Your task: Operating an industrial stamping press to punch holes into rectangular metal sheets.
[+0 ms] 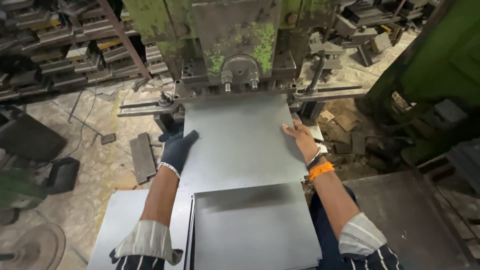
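Note:
A grey metal sheet (240, 140) lies flat with its far edge under the head of a green press machine (240, 45). My left hand (177, 147), in a dark glove, grips the sheet's left edge. My right hand (300, 137) is bare, with an orange band and a bangle at the wrist, and it holds the sheet's right edge. Both hands press against the sheet from either side. A stack of similar metal sheets (255, 230) sits just in front of me, below the held sheet.
Another flat sheet (125, 220) lies left of the stack. Racks of metal dies (65, 45) fill the back left. Metal blocks (142, 157) and scrap lie on the concrete floor. A dark metal table (415, 215) stands at right, green machinery (440, 60) behind it.

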